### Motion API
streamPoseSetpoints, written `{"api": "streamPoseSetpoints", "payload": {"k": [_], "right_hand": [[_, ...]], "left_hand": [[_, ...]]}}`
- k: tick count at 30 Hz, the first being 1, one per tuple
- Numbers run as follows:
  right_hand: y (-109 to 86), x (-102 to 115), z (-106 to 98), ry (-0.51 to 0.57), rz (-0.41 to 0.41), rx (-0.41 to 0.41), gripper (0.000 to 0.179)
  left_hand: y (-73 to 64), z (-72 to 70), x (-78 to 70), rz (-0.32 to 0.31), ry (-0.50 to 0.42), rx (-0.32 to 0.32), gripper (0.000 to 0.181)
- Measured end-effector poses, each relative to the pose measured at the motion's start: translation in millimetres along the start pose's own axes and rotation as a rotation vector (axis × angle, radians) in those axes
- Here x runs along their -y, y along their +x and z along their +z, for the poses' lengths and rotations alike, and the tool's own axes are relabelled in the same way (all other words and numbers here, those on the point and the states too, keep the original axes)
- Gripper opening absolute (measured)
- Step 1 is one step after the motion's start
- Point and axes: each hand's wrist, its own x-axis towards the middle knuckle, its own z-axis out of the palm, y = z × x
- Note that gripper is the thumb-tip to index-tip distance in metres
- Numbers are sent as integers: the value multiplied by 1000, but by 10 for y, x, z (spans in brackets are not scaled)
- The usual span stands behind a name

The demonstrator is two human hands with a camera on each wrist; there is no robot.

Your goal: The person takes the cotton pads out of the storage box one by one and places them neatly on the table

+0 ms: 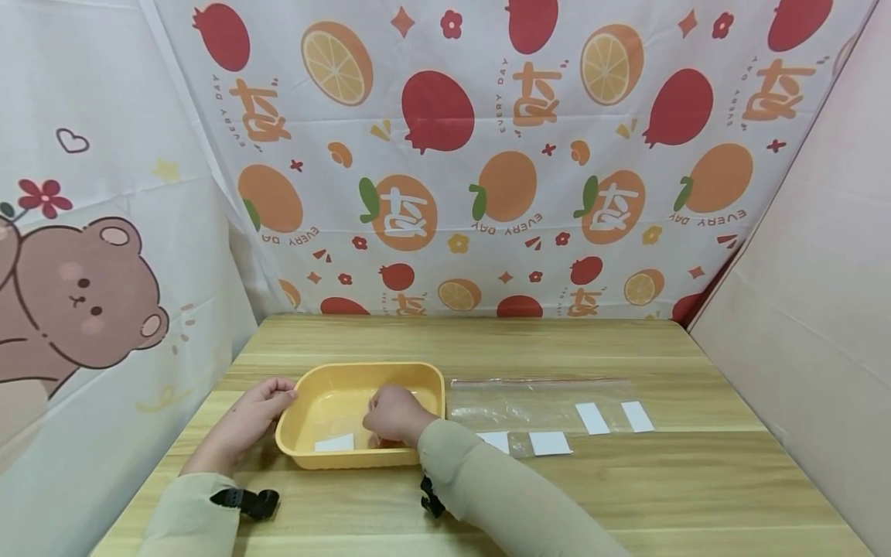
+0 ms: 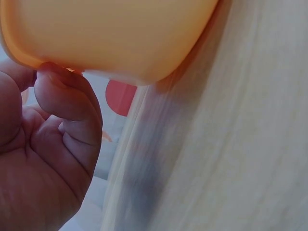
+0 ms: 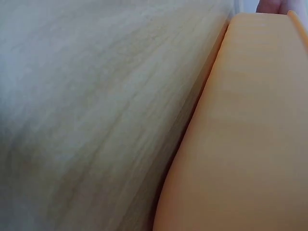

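Note:
A yellow plastic basin (image 1: pixel 362 461) stands on the table, left of the middle. At its left end my left hand (image 1: pixel 256 411) grips the rim between thumb and fingers; the left wrist view shows the fingertips (image 2: pixel 57 77) right at the basin's edge. My right hand (image 1: pixel 397 415) reaches down inside the basin at its right half, fingers curled toward the bottom. I cannot tell what the right fingers hold, as the back of the hand hides them. A white label (image 1: pixel 335 443) on clear plastic lies in the basin's front left part.
To the right of the basin lie several clear zip bags (image 1: pixel 529 402), side by side and overlapping. They carry white labels (image 1: pixel 592 418). The wooden table (image 1: pixel 668 503) ends at a fruit-print cloth (image 1: pixel 459 201) behind, with cloth walls left and right.

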Motion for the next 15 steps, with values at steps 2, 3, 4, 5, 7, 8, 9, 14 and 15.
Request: {"api": "streamPoseSetpoints", "payload": {"k": [2, 3, 4, 5, 7, 8, 9, 14, 15], "right_hand": [[-2, 1, 0, -10, 0, 9, 44], [-1, -1, 1, -27, -3, 11, 43], [1, -3, 3, -41, -4, 10, 40], [0, -3, 4, -57, -7, 11, 37], [5, -5, 7, -50, -17, 12, 28], [6, -3, 8, -17, -16, 16, 21], [7, -1, 8, 25, -16, 17, 16], [19, 23, -67, 284, -4, 34, 17], [21, 32, -103, 296, -12, 35, 17]], "left_hand": [[2, -4, -2, -5, 2, -3, 34], [4, -6, -3, -6, 4, -4, 34], [4, -7, -4, -7, 8, -5, 34], [4, -9, -4, -7, 10, -5, 34], [-1, -7, -8, -8, 10, -5, 34], [-3, -6, -11, -9, 9, -5, 34], [-5, -4, -13, -11, 8, -6, 34], [-17, 12, -31, -9, 0, 1, 34], [-17, 14, -34, -7, 0, 4, 34]]}}
